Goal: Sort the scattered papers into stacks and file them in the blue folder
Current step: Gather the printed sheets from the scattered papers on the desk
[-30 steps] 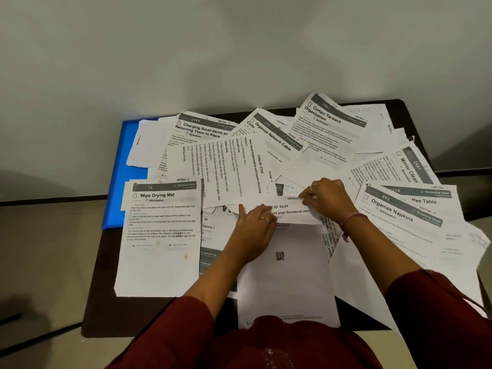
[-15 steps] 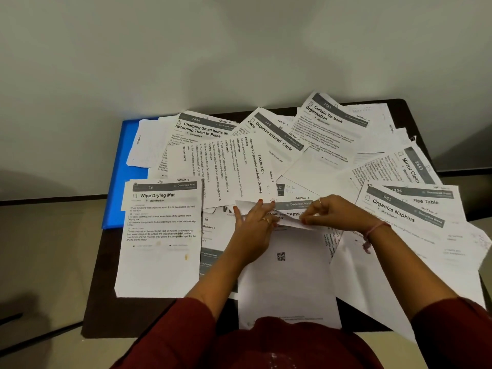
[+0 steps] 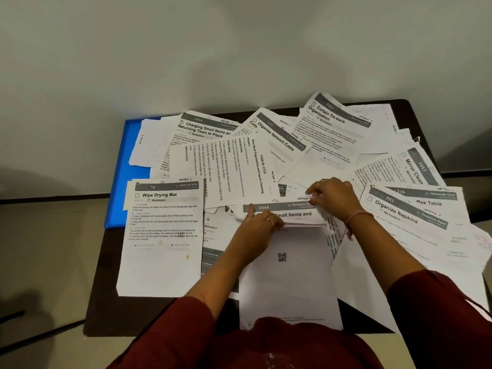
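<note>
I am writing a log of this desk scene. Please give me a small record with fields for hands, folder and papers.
left hand: rests on the 2644 sheet
right hand: pinches that sheet's right edge
blue folder: far left of table, mostly under papers
Wipe Drying Mat sheet: lying apart at left
sorting: papers scattered, none filed

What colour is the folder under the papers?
Bright blue folder, seen in the head view.
</note>
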Demonstrator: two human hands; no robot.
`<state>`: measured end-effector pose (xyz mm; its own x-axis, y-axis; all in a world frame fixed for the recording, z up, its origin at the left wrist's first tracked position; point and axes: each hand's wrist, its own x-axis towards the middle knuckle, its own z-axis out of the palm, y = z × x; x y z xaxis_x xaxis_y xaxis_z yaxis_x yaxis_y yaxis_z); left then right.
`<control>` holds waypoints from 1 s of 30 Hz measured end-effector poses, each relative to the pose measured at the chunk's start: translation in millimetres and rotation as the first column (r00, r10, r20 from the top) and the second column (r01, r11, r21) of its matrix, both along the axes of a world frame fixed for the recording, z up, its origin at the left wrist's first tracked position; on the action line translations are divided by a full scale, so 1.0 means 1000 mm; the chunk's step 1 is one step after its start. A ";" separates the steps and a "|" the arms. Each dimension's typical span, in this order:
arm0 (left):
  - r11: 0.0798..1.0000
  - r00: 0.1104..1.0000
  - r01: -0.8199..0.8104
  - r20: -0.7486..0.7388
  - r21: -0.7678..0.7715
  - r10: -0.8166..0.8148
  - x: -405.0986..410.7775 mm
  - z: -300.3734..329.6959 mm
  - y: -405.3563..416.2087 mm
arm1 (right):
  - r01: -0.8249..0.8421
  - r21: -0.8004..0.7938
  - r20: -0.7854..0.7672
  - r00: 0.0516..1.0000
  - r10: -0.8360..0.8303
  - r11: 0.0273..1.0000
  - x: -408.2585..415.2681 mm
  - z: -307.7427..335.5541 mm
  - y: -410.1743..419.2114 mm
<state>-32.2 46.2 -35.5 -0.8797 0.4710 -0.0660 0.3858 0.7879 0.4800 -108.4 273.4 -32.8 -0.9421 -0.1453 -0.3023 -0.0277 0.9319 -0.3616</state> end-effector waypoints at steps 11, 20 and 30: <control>0.999 0.998 -0.015 -0.063 -0.042 0.013 -0.001 -0.007 -0.002 | -0.104 0.061 -0.081 0.991 0.109 0.993 0.018 0.012 0.002; 1.000 0.998 -0.001 0.060 -0.016 0.002 -0.002 0.003 -0.004 | -0.117 -0.398 0.328 0.908 0.260 0.910 0.024 0.036 0.011; 0.994 0.994 -0.021 0.107 0.104 0.010 -0.004 0.015 0.001 | -0.005 -0.049 0.147 0.989 0.013 0.999 0.000 0.005 0.001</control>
